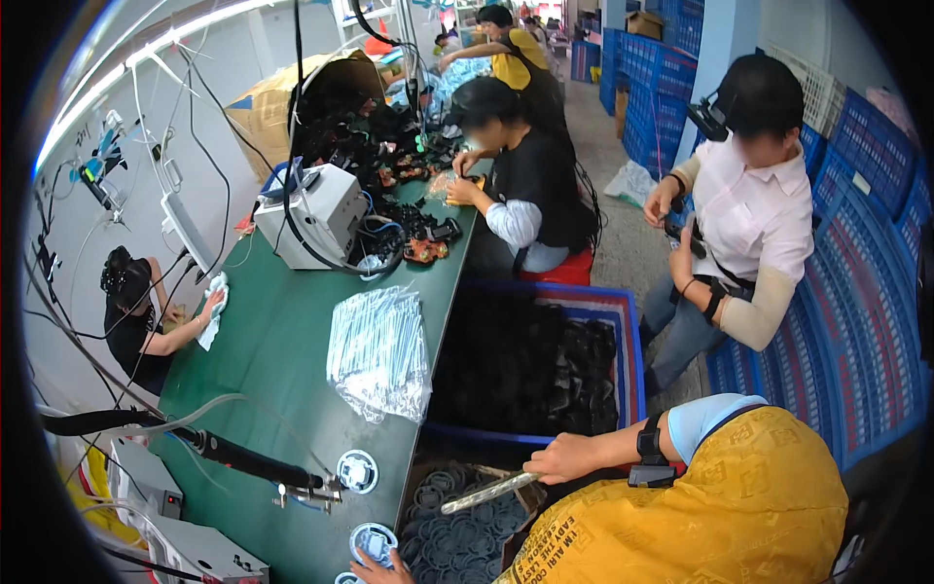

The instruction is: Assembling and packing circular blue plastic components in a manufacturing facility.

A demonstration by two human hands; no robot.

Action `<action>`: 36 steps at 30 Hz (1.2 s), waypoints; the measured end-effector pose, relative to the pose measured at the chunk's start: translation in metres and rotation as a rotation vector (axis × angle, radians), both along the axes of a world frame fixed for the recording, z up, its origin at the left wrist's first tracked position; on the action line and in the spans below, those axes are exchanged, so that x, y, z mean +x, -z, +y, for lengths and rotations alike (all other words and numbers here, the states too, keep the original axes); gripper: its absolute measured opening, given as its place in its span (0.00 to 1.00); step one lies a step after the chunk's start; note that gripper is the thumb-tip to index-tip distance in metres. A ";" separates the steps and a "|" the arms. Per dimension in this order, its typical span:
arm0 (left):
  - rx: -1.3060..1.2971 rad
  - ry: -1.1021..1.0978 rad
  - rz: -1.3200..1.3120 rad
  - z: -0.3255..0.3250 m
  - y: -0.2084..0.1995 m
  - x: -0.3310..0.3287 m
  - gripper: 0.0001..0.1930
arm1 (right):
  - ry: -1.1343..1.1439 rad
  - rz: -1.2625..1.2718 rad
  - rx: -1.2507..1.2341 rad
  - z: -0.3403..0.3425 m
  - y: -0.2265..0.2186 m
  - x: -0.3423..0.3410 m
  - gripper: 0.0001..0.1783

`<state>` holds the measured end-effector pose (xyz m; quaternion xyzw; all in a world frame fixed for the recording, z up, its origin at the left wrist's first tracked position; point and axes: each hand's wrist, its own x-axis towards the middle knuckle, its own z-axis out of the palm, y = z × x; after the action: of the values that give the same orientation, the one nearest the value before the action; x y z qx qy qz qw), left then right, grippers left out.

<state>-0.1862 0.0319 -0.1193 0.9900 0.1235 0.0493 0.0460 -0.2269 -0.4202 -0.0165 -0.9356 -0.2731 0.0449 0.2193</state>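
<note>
At the lower edge, my left hand has its fingers apart, touching the near rim of a round white part with a dark-edged centre on the green table. Part of that hand is cut off by the frame. From the lower right my right hand reaches in, a strap round its wrist, closed round a pale, mottled rod. The rod's free end points left over a box of grey rings. A second round white part lies farther along the table, beneath the tip of a hanging black tool.
Clear plastic-wrapped strips lie on the green table. A blue-rimmed crate of black pieces stands beside it. Co-workers sit at the table; one person stands at right near stacked blue crates. Cables hang at left.
</note>
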 end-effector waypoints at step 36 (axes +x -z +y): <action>-0.259 0.069 -0.165 -0.039 -0.046 -0.040 0.30 | 0.024 -0.202 0.224 0.031 -0.018 0.096 0.06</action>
<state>-0.2257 -0.0068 -0.0729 0.9720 0.0907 0.1124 0.1851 -0.1311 -0.3895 0.0013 -0.9082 -0.2859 -0.0828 0.2943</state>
